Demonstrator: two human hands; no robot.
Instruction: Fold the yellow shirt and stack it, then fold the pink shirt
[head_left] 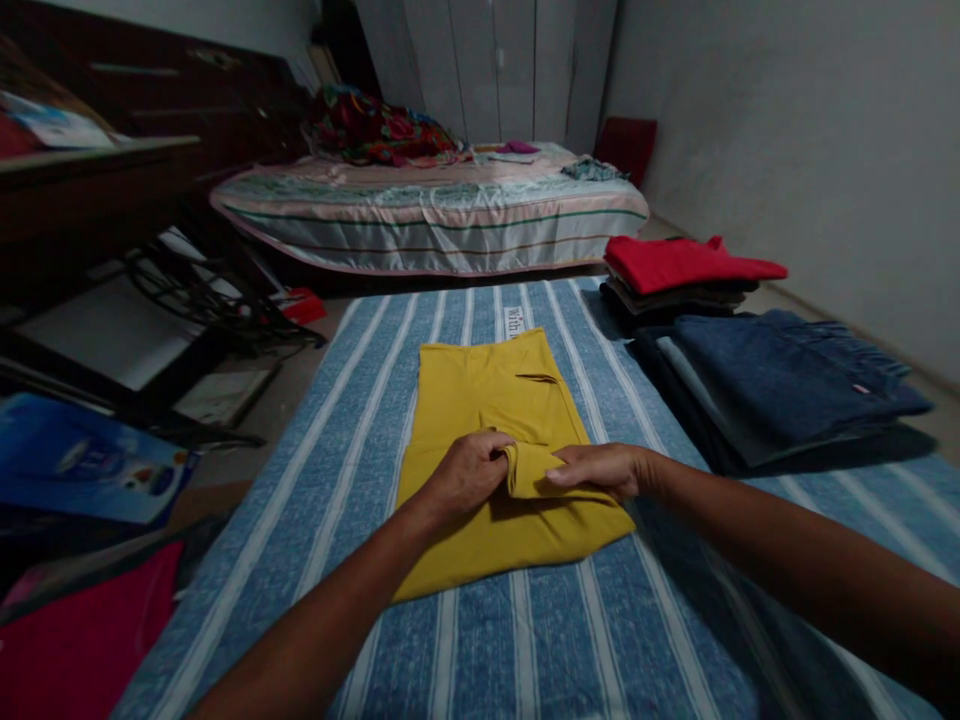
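Note:
A yellow garment (pixel 457 400), which looks like folded trousers with a pocket slit, lies on the blue and white striped cloth (pixel 352 420). My left hand (pixel 472 470) is closed on one end of a raised flap of it. At the flap's other end, my right hand (pixel 596 470) grips the fabric with its thumb on top. Between both hands the flap stands a little above the rest of the garment. The fingertips under the flap are hidden.
To the right are stacked folded dark jeans (pixel 795 370) and, behind them, a pile topped by a red garment (pixel 682 262). A bed (pixel 435 215) stands beyond. On the left are a dark table (pixel 97 165), a blue package (pixel 90 460) and pink cloth (pixel 97 630).

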